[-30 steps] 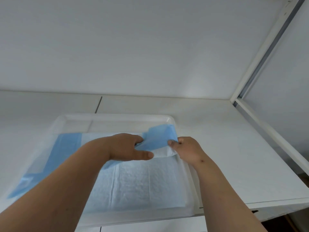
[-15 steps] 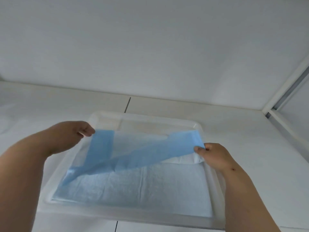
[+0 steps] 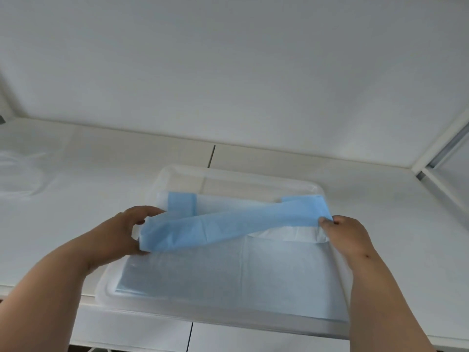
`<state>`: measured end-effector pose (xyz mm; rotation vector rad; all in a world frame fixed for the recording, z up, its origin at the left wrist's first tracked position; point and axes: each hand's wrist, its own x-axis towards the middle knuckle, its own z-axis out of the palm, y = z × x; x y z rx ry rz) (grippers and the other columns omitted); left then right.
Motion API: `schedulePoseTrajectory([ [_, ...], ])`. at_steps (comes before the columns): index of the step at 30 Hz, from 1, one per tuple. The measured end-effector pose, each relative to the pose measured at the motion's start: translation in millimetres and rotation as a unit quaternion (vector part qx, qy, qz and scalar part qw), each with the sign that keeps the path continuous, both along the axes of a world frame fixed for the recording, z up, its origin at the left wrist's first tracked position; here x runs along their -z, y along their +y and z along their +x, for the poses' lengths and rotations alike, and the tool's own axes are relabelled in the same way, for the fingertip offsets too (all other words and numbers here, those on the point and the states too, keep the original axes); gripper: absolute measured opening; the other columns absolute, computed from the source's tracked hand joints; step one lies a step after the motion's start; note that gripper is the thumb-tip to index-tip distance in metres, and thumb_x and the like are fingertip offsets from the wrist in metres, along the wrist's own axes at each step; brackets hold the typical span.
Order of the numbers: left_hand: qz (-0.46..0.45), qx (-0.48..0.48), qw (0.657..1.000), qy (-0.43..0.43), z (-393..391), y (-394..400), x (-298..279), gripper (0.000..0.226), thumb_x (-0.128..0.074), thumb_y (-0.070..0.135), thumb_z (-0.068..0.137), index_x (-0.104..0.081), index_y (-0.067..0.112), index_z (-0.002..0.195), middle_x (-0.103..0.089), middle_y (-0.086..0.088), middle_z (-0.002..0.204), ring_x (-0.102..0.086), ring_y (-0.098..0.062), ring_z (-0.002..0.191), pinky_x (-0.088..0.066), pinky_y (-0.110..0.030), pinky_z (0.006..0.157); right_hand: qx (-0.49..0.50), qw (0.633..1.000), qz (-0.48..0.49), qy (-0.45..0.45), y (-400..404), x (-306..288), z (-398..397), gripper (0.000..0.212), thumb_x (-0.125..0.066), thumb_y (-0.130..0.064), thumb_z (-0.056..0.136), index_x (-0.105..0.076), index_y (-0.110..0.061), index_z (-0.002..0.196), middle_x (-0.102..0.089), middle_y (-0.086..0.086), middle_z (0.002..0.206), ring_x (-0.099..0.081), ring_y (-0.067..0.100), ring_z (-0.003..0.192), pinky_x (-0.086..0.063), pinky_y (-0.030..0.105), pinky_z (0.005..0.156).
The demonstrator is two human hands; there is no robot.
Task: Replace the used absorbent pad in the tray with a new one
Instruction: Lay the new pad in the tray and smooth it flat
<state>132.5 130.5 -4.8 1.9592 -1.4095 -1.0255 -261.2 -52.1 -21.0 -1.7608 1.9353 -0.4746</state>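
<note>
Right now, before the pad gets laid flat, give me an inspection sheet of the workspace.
Surface: white counter, seam running to the back wall.
Job's things: white tray at the counter's front edge; blue-and-white absorbent pad lying in it, its far part folded over and lifted, blue side up.
Clutter: clear plastic wrap at far left, blurred.
Hands: left hand grips the fold's left end; right hand pinches its right end.
Cables: nothing seen.
Surroundings: white wall; white frame post at right.
</note>
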Motion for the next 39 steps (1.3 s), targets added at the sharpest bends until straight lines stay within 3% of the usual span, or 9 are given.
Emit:
schedulePoseTrajectory([
  [4,0.015,0.004,0.999,0.04,8,5,3,0.066,-0.078,0.021,0.051,-0.059,0.046,0.109,-0.068,0.01,0.106,-0.059,-0.016,0.109,-0.045,-0.046,0.1,0.024,0.999,-0.01,-0.036,5,1,0,0.042,-0.049,-0.032,0.096,-0.046,-0.01,0.059,-0.047,0.007,0.061,-0.044,0.026,0.06,-0.031,0.034,0.057],
  [9,-0.069,-0.065,0.994,0.046,-6,0,10,0.036,-0.076,0.019,0.08,-0.07,0.053,0.088,-0.071,0.026,0.097,-0.06,0.003,0.1,-0.045,-0.026,0.087,0.046,0.995,-0.007,-0.093,12,-1,0,0.028,-0.053,-0.019,0.087,-0.042,-0.011,0.063,-0.041,0.008,0.063,-0.036,0.025,0.061,-0.026,0.034,0.06],
  [12,-0.067,-0.104,0.984,0.127,-2,-2,11,0.021,-0.071,0.044,0.078,-0.076,0.034,0.094,-0.075,0.01,0.097,-0.069,-0.011,0.095,-0.048,-0.029,0.086,0.061,0.99,0.003,-0.131,14,-3,-1,0.021,-0.051,-0.005,0.076,-0.037,-0.012,0.063,-0.036,0.008,0.066,-0.033,0.022,0.064,-0.022,0.033,0.062],
  [15,-0.056,-0.135,0.977,0.156,0,-4,7,0.016,-0.066,0.031,0.088,-0.077,0.02,0.09,-0.076,-0.004,0.092,-0.072,-0.025,0.087,-0.052,-0.037,0.082,0.073,0.989,0.006,-0.127,13,-4,-4,0.022,-0.052,-0.001,0.074,-0.04,-0.01,0.058,-0.042,0.011,0.065,-0.038,0.024,0.064,-0.025,0.033,0.061],
  [21,-0.064,-0.16,0.981,0.087,10,-23,21,0.037,-0.059,0.032,0.093,-0.053,0.016,0.06,-0.051,-0.002,0.063,-0.046,-0.02,0.066,-0.032,-0.032,0.065,0.07,0.994,-0.015,-0.083,3,3,2,0.014,-0.049,-0.012,0.086,-0.059,-0.005,0.079,-0.064,0.013,0.08,-0.061,0.037,0.079,-0.044,0.035,0.066],
  [24,-0.07,-0.163,0.984,0.017,11,-37,28,0.034,-0.054,0.031,0.096,-0.044,0.017,0.066,-0.04,-0.004,0.067,-0.037,-0.02,0.067,-0.025,-0.032,0.065,0.067,0.994,-0.031,-0.076,-1,5,4,0.018,-0.047,-0.018,0.09,-0.055,-0.005,0.08,-0.06,0.009,0.075,-0.057,0.034,0.074,-0.042,0.036,0.066],
  [29,-0.063,-0.18,0.974,-0.124,8,-59,29,0.036,-0.05,0.028,0.096,-0.049,0.004,0.069,-0.051,-0.009,0.068,-0.043,-0.023,0.064,-0.031,-0.034,0.059,0.071,0.996,-0.037,-0.048,-6,7,7,0.022,-0.046,-0.021,0.092,-0.057,-0.004,0.084,-0.062,0.012,0.081,-0.055,0.032,0.077,-0.038,0.035,0.065],
  [35,-0.049,-0.237,0.949,-0.205,0,-66,35,0.018,-0.057,0.036,0.088,-0.049,0.021,0.093,-0.062,0.001,0.082,-0.059,-0.024,0.075,-0.041,-0.033,0.064,0.084,0.995,-0.054,-0.024,-7,9,12,0.016,-0.05,-0.024,0.095,-0.041,-0.015,0.104,-0.057,0.004,0.086,-0.053,0.029,0.08,-0.038,0.034,0.07],
  [39,-0.047,-0.198,0.939,-0.279,-4,-66,38,0.005,-0.041,0.029,0.095,-0.044,0.031,0.091,-0.06,0.001,0.073,-0.055,-0.021,0.064,-0.038,-0.031,0.061,0.084,0.994,-0.061,-0.021,-7,7,15,0.01,-0.041,-0.011,0.095,-0.038,-0.013,0.104,-0.049,0.001,0.076,-0.049,0.03,0.079,-0.036,0.034,0.07],
])
